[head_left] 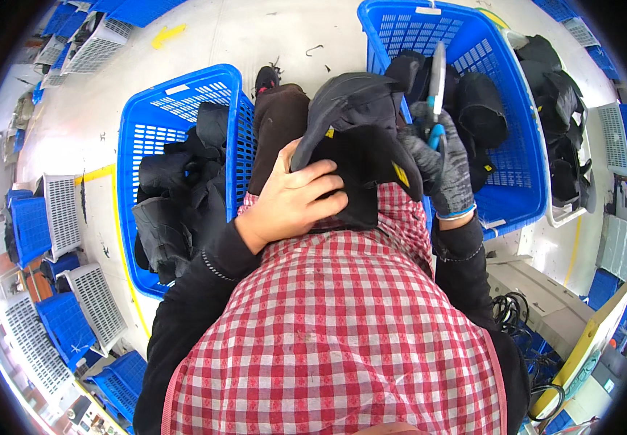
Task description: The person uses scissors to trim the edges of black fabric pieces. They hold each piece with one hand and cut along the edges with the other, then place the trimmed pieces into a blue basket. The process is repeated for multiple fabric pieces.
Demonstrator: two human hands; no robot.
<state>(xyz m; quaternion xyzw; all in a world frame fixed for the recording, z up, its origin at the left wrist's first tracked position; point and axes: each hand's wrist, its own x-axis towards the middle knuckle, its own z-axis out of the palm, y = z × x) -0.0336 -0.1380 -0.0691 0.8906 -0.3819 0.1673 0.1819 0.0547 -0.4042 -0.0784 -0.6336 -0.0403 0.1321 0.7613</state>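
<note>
the black curved piece [360, 98] is lying between the two hands above the person's lap, spreading to the far right of the bare left hand [299, 192] and to the left of the gloved right hand [447, 163]. the left hand is gripping its near left edge, thumb on the outer side, fingers reaching over the dark inside. the right hand is closing around the blue handles of the scissors [437, 90], whose long axis is running far and near, tips pointing far, blades looking together. so the blades are standing just right of the piece, pointing past its far right end rather than across it. the piece is bending too much for one long axis to be read. whether the gloved fingers are also touching its right edge, i cannot tell. blue crates holding other black pieces are flanking the lap, one left [244, 145], one right [534, 159].
</note>
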